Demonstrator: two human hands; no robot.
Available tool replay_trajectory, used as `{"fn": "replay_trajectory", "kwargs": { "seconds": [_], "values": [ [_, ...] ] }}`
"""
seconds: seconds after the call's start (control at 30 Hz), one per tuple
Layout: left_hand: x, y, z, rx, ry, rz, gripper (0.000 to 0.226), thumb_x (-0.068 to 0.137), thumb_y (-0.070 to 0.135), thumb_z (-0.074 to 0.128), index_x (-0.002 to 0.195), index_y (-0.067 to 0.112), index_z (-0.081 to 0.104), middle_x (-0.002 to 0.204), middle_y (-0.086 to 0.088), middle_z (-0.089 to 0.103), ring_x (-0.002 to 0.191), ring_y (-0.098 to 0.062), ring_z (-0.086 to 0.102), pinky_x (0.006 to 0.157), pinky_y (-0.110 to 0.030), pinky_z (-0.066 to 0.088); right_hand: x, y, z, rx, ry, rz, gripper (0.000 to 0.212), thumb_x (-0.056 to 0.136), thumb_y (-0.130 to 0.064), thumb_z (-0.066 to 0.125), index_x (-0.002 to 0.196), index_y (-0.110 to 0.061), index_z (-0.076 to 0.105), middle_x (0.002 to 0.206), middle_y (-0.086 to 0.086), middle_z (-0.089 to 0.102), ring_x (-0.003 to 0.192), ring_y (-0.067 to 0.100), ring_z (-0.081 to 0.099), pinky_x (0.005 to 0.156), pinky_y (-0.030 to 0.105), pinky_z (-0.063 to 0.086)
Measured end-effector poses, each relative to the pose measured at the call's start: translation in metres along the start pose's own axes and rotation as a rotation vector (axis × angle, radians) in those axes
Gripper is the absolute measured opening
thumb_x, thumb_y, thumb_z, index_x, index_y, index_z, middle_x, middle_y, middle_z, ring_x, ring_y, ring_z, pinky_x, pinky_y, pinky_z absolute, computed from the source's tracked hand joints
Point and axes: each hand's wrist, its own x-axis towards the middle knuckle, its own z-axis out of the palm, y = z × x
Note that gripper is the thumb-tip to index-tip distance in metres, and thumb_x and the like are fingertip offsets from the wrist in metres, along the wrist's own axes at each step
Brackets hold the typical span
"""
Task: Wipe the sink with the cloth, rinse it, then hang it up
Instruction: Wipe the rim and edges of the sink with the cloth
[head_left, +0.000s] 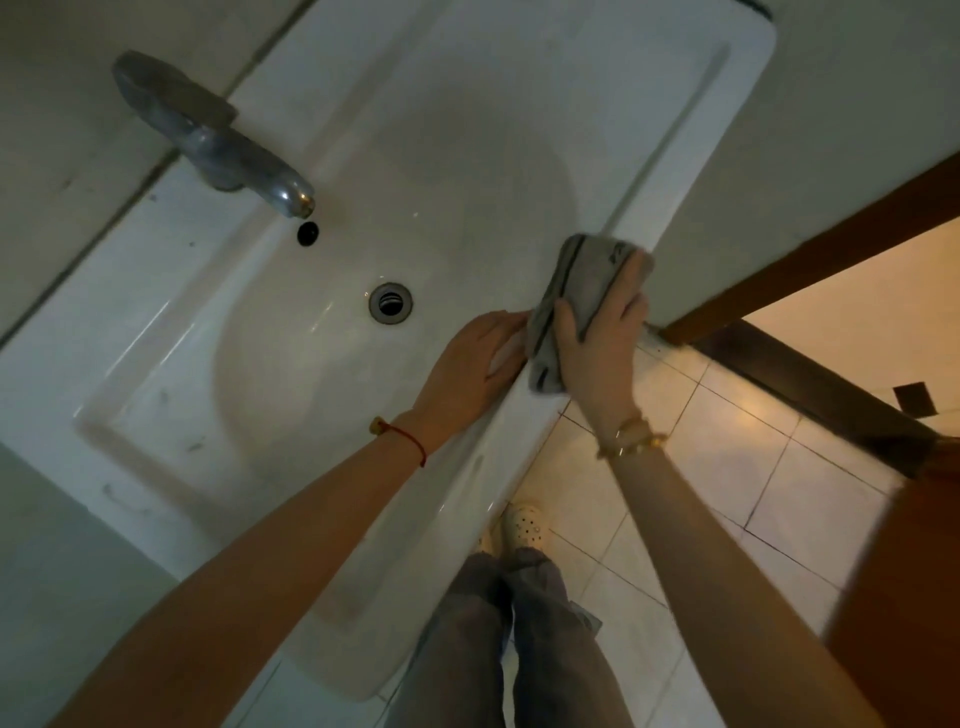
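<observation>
A white ceramic sink (270, 291) fills the left and middle of the view, with a round drain (390, 303) in its bowl. A folded grey cloth (582, 291) with a dark edge stripe lies on the sink's front rim. My right hand (597, 348) grips it, thumb on top and fingers around its far side. My left hand (467, 364) rests flat on the same rim just left of the cloth, fingertips touching its edge, holding nothing.
A metal tap (228, 156) juts from the tiled wall over an overflow hole (307, 232). A brown door frame (810, 260) stands right of the sink. Pale floor tiles (701, 467) lie below, with my legs and a white clog (524, 525) beside the sink front.
</observation>
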Motion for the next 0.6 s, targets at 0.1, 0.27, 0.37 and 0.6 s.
{"fn": "replay_trajectory", "kwargs": {
  "seconds": [0.1, 0.27, 0.37, 0.6],
  "values": [
    [-0.004, -0.004, -0.01, 0.047, -0.053, -0.025, 0.048, 0.091, 0.016, 0.056, 0.138, 0.005, 0.052, 0.139, -0.015, 0.055, 0.129, -0.028, 0.05, 0.116, -0.042, 0.035, -0.075, 0.004, 0.009, 0.032, -0.098, -0.019, 0.089, 0.095, -0.032, 0.055, 0.153, -0.019, -0.011, 0.145, 0.011, 0.023, 0.109, 0.004, 0.036, 0.087, 0.005, 0.039],
    [-0.045, -0.008, -0.036, 0.139, 0.017, -0.09, 0.042, 0.1, 0.026, 0.049, 0.14, 0.014, 0.052, 0.143, -0.005, 0.054, 0.132, -0.017, 0.048, 0.118, -0.035, 0.031, -0.049, -0.002, 0.003, -0.004, -0.088, -0.039, 0.09, 0.094, -0.034, 0.057, 0.153, -0.012, -0.007, 0.147, 0.021, 0.019, 0.112, 0.012, 0.034, 0.096, 0.019, 0.031],
    [-0.084, -0.001, -0.055, 0.224, 0.034, -0.114, 0.045, 0.1, 0.036, 0.041, 0.139, 0.017, 0.054, 0.142, -0.001, 0.055, 0.13, -0.012, 0.048, 0.119, -0.028, 0.028, -0.004, -0.005, 0.003, -0.023, -0.011, 0.006, 0.09, 0.093, -0.033, 0.057, 0.153, -0.009, -0.005, 0.146, 0.023, 0.02, 0.122, 0.029, 0.04, 0.106, 0.034, 0.037],
    [-0.185, 0.011, -0.087, 0.414, 0.048, -0.034, 0.038, 0.098, 0.029, 0.05, 0.129, 0.011, 0.064, 0.129, -0.003, 0.064, 0.122, -0.016, 0.056, 0.118, -0.03, 0.031, -0.09, -0.005, 0.018, -0.007, -0.096, -0.012, 0.091, 0.092, -0.035, 0.056, 0.153, -0.016, -0.008, 0.148, 0.021, 0.019, 0.12, 0.027, 0.042, 0.103, 0.041, 0.044]
  ]
}}
